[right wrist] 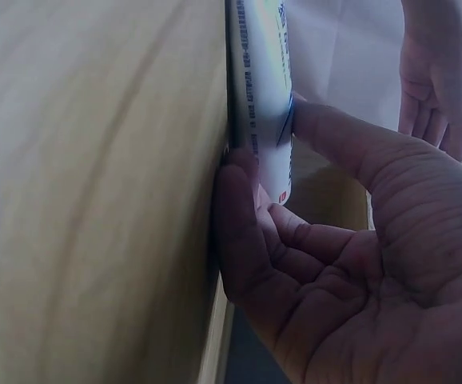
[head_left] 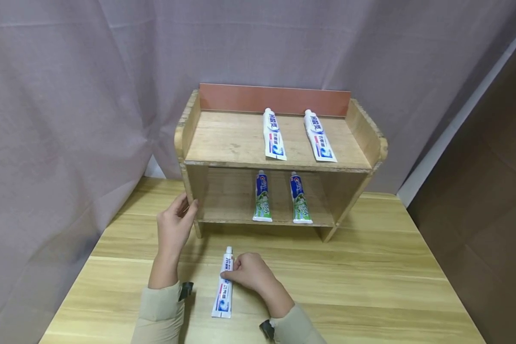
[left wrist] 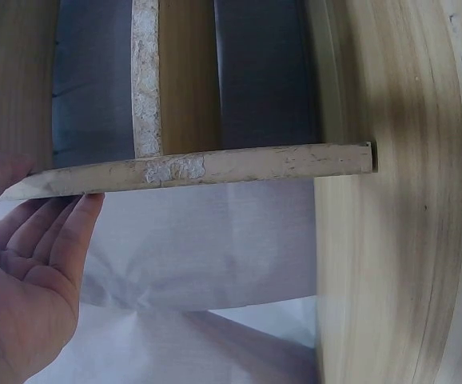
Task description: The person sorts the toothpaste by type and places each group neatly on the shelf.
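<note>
On the table, in front of a two-tier wooden shelf (head_left: 228, 141), lies a white toothpaste tube (head_left: 223, 298), cap toward the shelf. My right hand (head_left: 254, 274) pinches this tube near its middle, thumb on top and fingers beneath its side in the right wrist view. My left hand (head_left: 174, 229) holds the front edge of the shelf's left side panel (left wrist: 255, 164), thumb on one face and fingers against the other. Two white toothpaste tubes (head_left: 275, 136) rest on the upper tier. Two blue-and-green toothpaste tubes (head_left: 262, 198) lie on the lower tier.
The shelf stands toward the back of a light wooden table (head_left: 382, 267). A grey curtain (head_left: 90, 86) hangs behind it and along the left. At the right rises a dark brown panel (head_left: 477, 191). A reddish back strip (head_left: 241, 98) edges the upper tier.
</note>
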Available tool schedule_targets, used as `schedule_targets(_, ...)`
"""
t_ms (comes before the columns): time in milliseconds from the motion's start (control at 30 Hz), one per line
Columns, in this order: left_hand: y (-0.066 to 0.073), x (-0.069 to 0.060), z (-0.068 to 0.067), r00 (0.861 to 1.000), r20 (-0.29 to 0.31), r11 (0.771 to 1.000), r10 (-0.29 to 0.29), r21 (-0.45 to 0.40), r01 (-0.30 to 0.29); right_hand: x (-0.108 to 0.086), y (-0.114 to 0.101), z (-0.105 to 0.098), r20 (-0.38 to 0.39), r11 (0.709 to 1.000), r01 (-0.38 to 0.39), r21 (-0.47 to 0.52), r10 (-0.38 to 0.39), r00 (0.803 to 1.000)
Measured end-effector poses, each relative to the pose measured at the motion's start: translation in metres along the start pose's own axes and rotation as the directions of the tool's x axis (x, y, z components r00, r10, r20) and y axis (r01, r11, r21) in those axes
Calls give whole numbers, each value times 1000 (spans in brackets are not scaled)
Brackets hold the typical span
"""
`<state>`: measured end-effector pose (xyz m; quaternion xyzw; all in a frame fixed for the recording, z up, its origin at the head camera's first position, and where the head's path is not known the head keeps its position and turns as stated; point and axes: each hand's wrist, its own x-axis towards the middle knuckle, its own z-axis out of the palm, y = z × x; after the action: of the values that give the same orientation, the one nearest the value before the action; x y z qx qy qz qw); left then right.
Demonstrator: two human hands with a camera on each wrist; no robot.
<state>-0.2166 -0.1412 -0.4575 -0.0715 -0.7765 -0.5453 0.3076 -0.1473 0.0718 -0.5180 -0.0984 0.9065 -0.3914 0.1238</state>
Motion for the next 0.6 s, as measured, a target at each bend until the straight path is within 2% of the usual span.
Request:
schedule_targets(300, 0, 0, 0, 1000, 0, 1000, -5, -3, 5, 4, 0, -1, 32, 998, 38, -40, -36, 999)
schedule_targets(600, 0, 0, 0, 1000, -4, 1000, 6, 12, -6, 2, -2, -1, 55, 999, 33, -39, -30, 998)
